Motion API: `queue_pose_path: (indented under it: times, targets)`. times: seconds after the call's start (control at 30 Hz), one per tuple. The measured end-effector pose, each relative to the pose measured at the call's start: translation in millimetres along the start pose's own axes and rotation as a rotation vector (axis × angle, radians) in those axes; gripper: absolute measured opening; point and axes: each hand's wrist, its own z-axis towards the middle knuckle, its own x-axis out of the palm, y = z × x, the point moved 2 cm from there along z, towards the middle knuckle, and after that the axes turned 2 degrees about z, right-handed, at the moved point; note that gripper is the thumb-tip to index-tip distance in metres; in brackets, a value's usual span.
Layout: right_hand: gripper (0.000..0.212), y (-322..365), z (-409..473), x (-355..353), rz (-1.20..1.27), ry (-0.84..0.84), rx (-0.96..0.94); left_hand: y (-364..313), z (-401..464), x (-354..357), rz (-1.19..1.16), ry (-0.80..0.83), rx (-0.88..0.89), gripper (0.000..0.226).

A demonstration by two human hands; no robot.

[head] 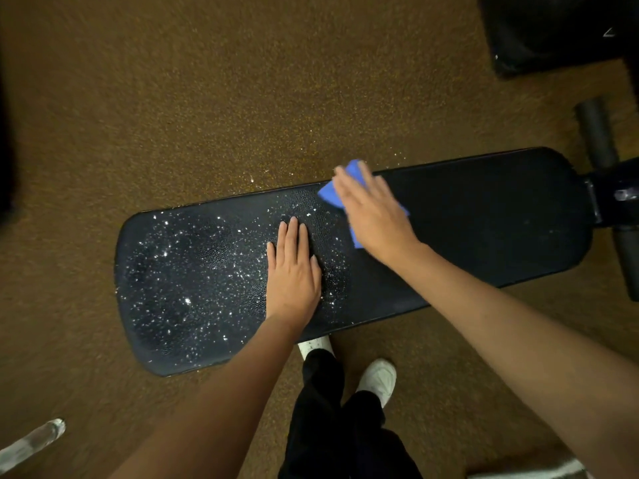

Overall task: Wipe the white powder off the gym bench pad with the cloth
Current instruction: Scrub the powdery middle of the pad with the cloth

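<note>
The black gym bench pad (484, 223) lies across the view on a brown floor. White powder (183, 271) speckles its left half; its right half looks dark and free of specks. My right hand (375, 212) presses flat on a blue cloth (330, 193) at the pad's far edge near the middle, and is blurred. The cloth shows past the fingers and under the palm. My left hand (294, 271) rests flat on the pad, fingers together, just left of the cloth amid the powder, holding nothing.
White specks lie on the brown floor (273, 171) beyond the pad's far edge. The bench frame and roller pads (596, 133) stick out at the right. A dark block (553, 32) sits top right. My legs and white shoes (378, 376) stand by the near edge. A pale bar (34, 440) lies bottom left.
</note>
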Motion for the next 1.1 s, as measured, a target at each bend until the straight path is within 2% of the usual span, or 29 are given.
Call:
queue_pose_path:
  times: [0.1,0.17,0.27,0.37,0.5,0.6,0.7,0.8,0.97,1.03,1.1]
  targets:
    - [0.056,-11.8,-1.4,-10.9,0.027,-0.07,0.3,2.5,-0.7,-0.5,0.006,0.007,0.021,0.063]
    - [0.058,2.7,5.2,-9.7,0.029,-0.101,0.384,4.4,-1.4,0.3,0.016,0.009,0.028,0.061]
    - [0.056,34.0,20.1,0.2,0.041,-0.093,0.332,5.1,-1.4,0.0,0.029,0.0,0.035,0.057]
    - [0.057,56.2,24.2,10.5,0.033,0.001,0.23,5.3,-0.4,-1.0,0.018,-0.006,0.05,0.056]
    - [0.066,36.3,11.1,6.4,-0.034,0.06,0.012,6.4,-1.3,-1.7,-0.014,0.008,0.058,0.058]
    - [0.058,11.1,8.9,-5.1,-0.022,0.01,0.236,6.5,-0.5,-2.8,-0.029,0.003,0.052,0.058]
    - [0.06,22.6,17.7,-6.8,-0.001,-0.044,0.398,7.1,-0.2,-1.4,-0.017,0.0,0.053,0.057]
    - [0.062,46.5,28.8,1.3,-0.011,-0.01,0.333,7.3,-0.6,-0.1,-0.017,-0.012,0.063,0.056]
    - [0.065,44.7,22.5,2.4,-0.038,0.066,0.07,8.2,-1.0,0.3,-0.027,-0.004,0.069,0.058]
    - [0.061,21.4,7.7,-2.6,-0.064,0.018,0.146,9.0,-1.1,0.0,-0.031,0.005,0.069,0.059]
    - [0.058,1.6,-10.3,-8.9,-0.054,-0.065,0.339,9.1,-1.1,-0.2,-0.028,0.01,0.064,0.06]
